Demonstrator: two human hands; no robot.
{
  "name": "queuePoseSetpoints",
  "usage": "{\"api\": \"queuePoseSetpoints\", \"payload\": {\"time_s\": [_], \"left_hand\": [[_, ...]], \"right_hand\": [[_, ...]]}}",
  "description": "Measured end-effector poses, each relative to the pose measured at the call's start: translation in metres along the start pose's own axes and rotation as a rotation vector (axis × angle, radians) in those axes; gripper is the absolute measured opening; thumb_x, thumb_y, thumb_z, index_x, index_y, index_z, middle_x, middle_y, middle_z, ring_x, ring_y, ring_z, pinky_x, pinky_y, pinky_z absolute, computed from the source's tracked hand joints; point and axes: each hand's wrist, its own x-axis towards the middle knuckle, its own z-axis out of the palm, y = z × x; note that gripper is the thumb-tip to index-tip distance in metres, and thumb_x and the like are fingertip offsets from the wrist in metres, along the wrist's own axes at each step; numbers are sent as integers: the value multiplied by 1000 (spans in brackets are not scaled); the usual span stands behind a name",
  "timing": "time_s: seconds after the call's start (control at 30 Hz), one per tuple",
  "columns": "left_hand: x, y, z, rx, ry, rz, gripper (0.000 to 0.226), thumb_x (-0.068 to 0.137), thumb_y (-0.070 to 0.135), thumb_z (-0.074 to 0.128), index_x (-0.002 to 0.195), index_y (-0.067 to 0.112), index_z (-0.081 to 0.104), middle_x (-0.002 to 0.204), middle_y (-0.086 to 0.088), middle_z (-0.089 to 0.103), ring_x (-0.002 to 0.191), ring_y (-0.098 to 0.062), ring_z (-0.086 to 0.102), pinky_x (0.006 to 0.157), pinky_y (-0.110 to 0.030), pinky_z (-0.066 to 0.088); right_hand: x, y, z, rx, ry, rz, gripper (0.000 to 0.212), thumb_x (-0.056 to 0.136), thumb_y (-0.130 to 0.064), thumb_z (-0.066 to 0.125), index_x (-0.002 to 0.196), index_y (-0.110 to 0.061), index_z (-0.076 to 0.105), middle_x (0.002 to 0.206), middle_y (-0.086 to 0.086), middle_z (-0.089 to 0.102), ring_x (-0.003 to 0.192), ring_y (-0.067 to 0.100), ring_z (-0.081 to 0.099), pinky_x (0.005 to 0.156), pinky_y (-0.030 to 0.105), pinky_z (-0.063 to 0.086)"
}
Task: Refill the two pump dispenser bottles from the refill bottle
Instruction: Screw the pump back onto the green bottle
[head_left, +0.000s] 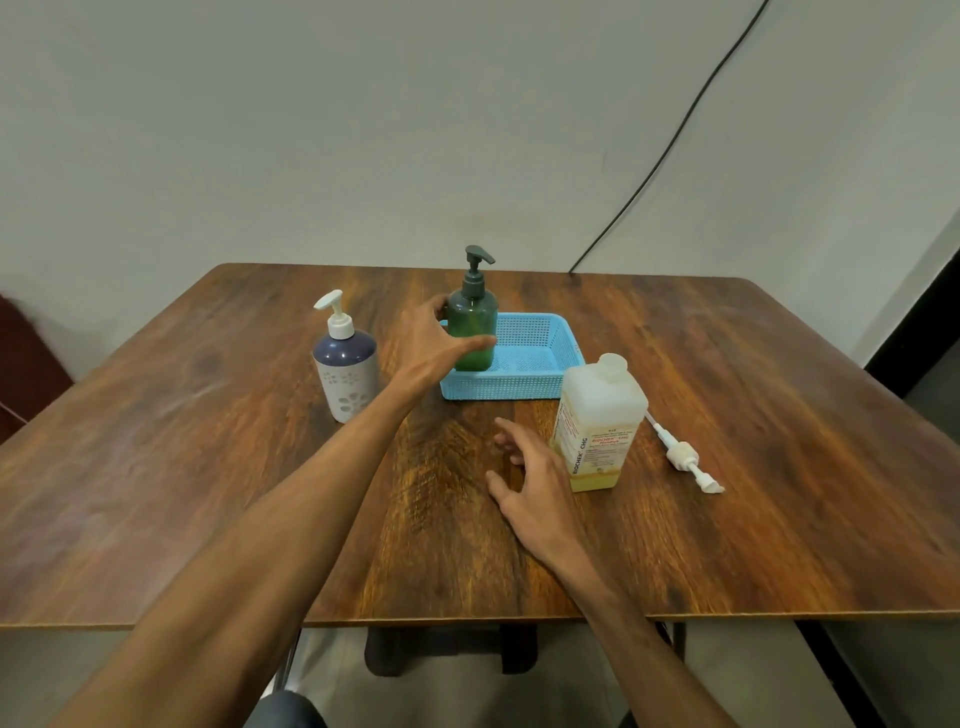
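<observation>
A dark green pump bottle (475, 325) stands upright in the left part of a blue mesh basket (540, 384). My left hand (431, 348) wraps around its left side, thumb in front and fingers behind. A blue-and-white floral pump bottle (346, 371) stands on the table to the left of that hand. The square translucent refill bottle (597, 421), capped and holding a little yellow liquid, stands at the front right of the basket. My right hand (530, 483) hovers just left of it with fingers spread, holding nothing.
A loose white pump head with its tube (683, 457) lies on the wooden table (208, 493) to the right of the refill bottle. A black cable (670, 150) runs down the wall behind. The table's front edge is close to me.
</observation>
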Motion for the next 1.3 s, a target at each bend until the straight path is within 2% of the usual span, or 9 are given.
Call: {"api": "queuePoseSetpoints", "payload": {"time_s": [0.13,0.3,0.4,0.47,0.57,0.73,0.9,1.03,1.3], "left_hand": [[4,-8,7,51,-64,-9,73,72,31,93,133,8,60,124,3,62,110,-14,57,91,-25,46],[2,-17,14,140,-120,-14,84,66,49,92,133,11,59,124,0,65,112,-20,62,94,-34,54],[6,-31,20,174,-136,-2,99,54,74,75,131,14,58,125,-2,65,111,-22,63,95,-42,56],[12,-40,23,209,-148,-8,102,53,80,68,133,18,54,127,-3,64,117,-26,60,99,-47,54],[7,-29,17,225,-180,-27,93,66,66,78,139,20,45,135,-6,59,126,-32,53,108,-49,46],[9,-25,17,251,-171,7,75,82,42,84,140,15,45,139,-7,59,129,-28,53,112,-42,33],[11,-28,17,225,-167,31,72,81,39,85,137,14,47,135,-6,59,124,-26,56,113,-50,39],[8,-27,17,224,-166,40,72,81,39,85,137,13,48,135,-6,60,124,-24,55,113,-46,36],[10,-32,16,192,-182,27,78,79,43,85,141,15,45,135,-5,59,123,-26,57,111,-53,41]], "right_hand": [[0,0,1,6,12,-3,63,90,-14,73,147,-26,50,126,-11,60,119,4,52,107,37,47],[0,0,0,12,7,0,63,89,-13,73,146,-27,50,127,-11,60,119,1,52,107,37,48],[0,-1,-1,13,2,1,63,89,-13,73,147,-26,49,127,-11,60,118,0,52,107,36,47],[0,-1,-1,10,2,2,63,89,-13,73,147,-27,49,127,-11,60,119,0,52,107,36,47],[0,-2,-1,12,6,0,63,89,-13,73,146,-26,50,127,-11,60,118,1,53,107,36,48],[0,-3,-2,11,10,-2,62,89,-13,74,146,-25,51,126,-9,61,116,0,53,106,33,47],[0,-4,-3,16,5,-1,62,90,-12,73,146,-25,51,128,-9,61,116,-1,52,106,30,47],[0,-5,-3,26,11,-5,61,90,-12,73,146,-24,51,127,-9,61,116,-2,52,106,29,47],[-1,-6,-3,28,10,-5,62,90,-12,73,146,-24,51,126,-10,61,116,0,53,106,31,48]]}}
